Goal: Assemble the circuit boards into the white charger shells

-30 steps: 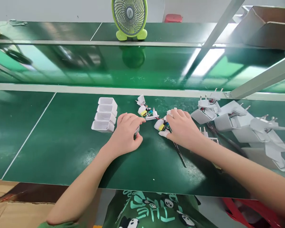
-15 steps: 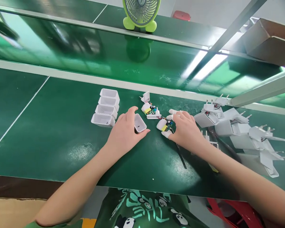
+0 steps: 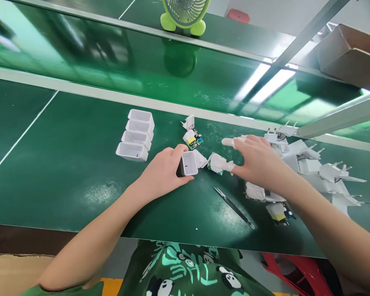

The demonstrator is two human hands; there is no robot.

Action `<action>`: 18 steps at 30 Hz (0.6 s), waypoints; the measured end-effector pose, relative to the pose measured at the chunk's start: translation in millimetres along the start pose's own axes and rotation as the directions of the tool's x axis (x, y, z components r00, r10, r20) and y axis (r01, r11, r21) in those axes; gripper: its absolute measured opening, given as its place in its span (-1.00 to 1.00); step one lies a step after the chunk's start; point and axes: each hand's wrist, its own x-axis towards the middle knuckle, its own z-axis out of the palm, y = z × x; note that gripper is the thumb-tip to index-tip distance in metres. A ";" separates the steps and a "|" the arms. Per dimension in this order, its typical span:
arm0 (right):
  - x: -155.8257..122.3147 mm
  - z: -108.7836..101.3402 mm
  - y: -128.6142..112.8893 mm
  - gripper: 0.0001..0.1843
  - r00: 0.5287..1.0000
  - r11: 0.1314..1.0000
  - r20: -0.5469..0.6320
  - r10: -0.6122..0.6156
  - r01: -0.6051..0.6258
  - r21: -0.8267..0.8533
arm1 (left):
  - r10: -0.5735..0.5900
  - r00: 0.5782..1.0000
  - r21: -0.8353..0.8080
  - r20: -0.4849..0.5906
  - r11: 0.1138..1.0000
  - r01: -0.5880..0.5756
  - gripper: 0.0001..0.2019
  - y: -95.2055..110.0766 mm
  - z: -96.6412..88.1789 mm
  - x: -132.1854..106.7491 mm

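Observation:
My left hand (image 3: 165, 170) grips a white plastic charger housing (image 3: 190, 163), its open end facing right. Just right of it lie a white plug cap (image 3: 200, 158) and a circuit board (image 3: 216, 163) whose pale underside shows. My right hand (image 3: 253, 160) has its fingers spread, with white covers on the fingertips. Its thumb tip touches or overlaps the board's right side. Behind my left hand sits another circuit board (image 3: 193, 139) with a pronged plug cap (image 3: 189, 122). Black tweezers (image 3: 234, 208) lie in front of my right hand.
Several empty white housings (image 3: 132, 151) stand in a row at left. On the right are several housings with pronged caps (image 3: 334, 172) and more circuit boards (image 3: 277, 211). A green fan (image 3: 185, 14) and a cardboard box (image 3: 348, 57) are on the shelf behind.
My left hand has brought the housing right, close to the plug cap. The near board has turned over, and my right hand has shifted right with its fingers opened.

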 end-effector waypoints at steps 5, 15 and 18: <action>20.2 3.0 -12.2 -0.62 0.979 1.000 0.201 -0.024 0.022 0.012 | 0.013 0.999 -0.011 -0.032 1.000 -0.014 -0.56 0.8 -2.6 1.0; 1.2 -12.1 -10.1 -0.81 0.993 0.954 0.000 0.118 -0.113 0.278 | 0.084 0.994 -0.155 -0.068 0.983 -0.094 -0.51 9.3 -9.8 -6.3; -32.0 -28.0 -2.4 -0.68 0.910 0.650 -0.119 0.397 -0.187 0.737 | 0.191 0.981 -0.208 0.028 0.961 -0.182 -0.50 11.8 -9.4 -8.5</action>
